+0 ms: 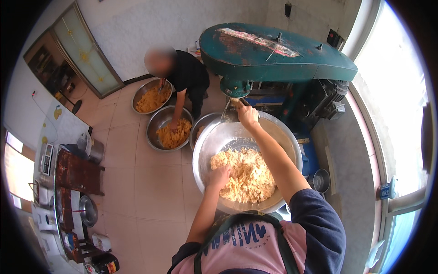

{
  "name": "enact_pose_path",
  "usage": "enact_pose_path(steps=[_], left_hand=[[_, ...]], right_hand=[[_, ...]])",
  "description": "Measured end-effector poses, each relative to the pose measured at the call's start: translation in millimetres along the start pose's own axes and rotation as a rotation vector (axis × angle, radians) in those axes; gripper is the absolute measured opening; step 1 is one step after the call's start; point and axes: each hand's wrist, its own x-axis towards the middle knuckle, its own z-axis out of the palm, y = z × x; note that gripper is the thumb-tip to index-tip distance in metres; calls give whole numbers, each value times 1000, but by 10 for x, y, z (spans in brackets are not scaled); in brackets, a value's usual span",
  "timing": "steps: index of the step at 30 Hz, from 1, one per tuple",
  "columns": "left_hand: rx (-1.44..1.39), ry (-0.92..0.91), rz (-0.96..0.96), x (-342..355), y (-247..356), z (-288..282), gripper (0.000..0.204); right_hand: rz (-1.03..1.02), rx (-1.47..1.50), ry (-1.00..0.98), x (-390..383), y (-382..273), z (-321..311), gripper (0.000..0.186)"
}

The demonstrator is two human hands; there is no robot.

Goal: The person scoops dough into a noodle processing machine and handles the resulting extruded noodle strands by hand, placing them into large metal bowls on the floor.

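Observation:
A large steel bowl (pixel 200 160) stands in front of me, holding a crumbly pale yellow dough mass (pixel 248 176). My left hand (pixel 221 177) presses into the dough's left side, its fingertips hidden in it. My right hand (pixel 247 115) reaches over the bowl's far rim, its fingers closed around a flat metal scraper (pixel 230 115). The scraper is just under the shaft (pixel 236 86) of a green mixing machine (pixel 269 52). Some dough clings near the shaft's lower end, beside my right fingers.
A co-worker in black (pixel 189 71) bends over a steel bowl (pixel 153 141) of orange-yellow strips, one hand in it. Another such bowl (pixel 137 107) stands behind, and a third (pixel 199 125) is partly covered by mine. A motor (pixel 333 93) is at right; a cluttered counter (pixel 57 182) at left.

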Motion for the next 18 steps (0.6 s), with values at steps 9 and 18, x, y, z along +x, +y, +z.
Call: enact_pose_path(steps=[9, 18], left_hand=[[80, -47, -178, -25, 81, -108, 14], [139, 41, -142, 96, 127, -85, 17]], right_hand=[[23, 62, -107, -186, -354, -258, 24], [76, 173, 57, -179, 51, -444, 16]])
